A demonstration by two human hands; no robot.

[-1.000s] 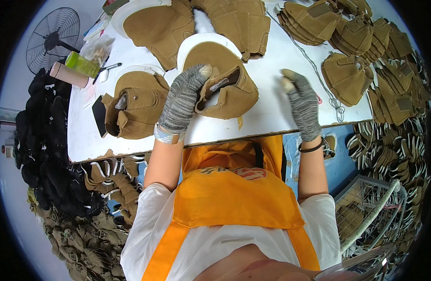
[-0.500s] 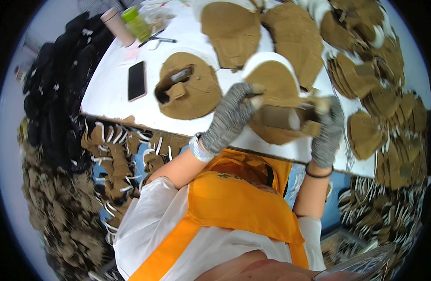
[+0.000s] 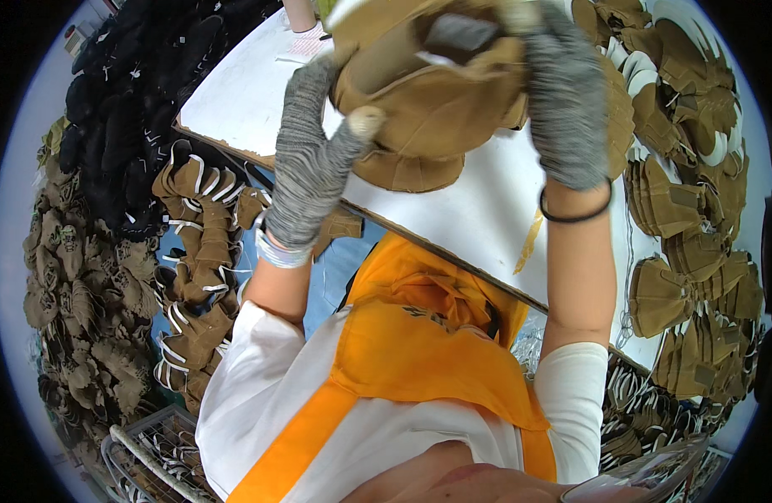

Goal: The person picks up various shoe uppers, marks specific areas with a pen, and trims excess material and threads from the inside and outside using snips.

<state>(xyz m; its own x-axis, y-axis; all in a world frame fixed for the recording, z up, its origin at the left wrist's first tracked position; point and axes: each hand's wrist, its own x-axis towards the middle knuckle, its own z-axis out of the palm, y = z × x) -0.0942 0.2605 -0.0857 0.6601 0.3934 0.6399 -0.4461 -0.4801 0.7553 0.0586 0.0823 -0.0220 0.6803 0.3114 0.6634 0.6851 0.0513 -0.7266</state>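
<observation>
A brown cap (image 3: 436,101) is raised at the top of the view, its opening and pale inner label turned up. Both my hands, in grey knit gloves with pale fingertips, grip it from either side. My left hand (image 3: 310,151) has its thumb against the near left side of the crown, the fingers partly hidden behind the cap. My right hand (image 3: 566,109) holds the right edge, its fingertips blurred at the top. Under the raised cap, another brown cap (image 3: 415,173) lies on the white table (image 3: 243,92), mostly covered.
Stacks of brown cap pieces (image 3: 671,197) line the table's right side. Black caps (image 3: 151,92) hang in a heap at the left, above dark brown ones (image 3: 84,293). White-edged brown pieces (image 3: 201,277) hang by the table's left edge. A pink bottle (image 3: 299,12) stands far left.
Both hands have lifted the cap up and away from my body, and it is now turned opening upward. My left hand has shifted left. The view has shifted, and the phone is no longer visible.
</observation>
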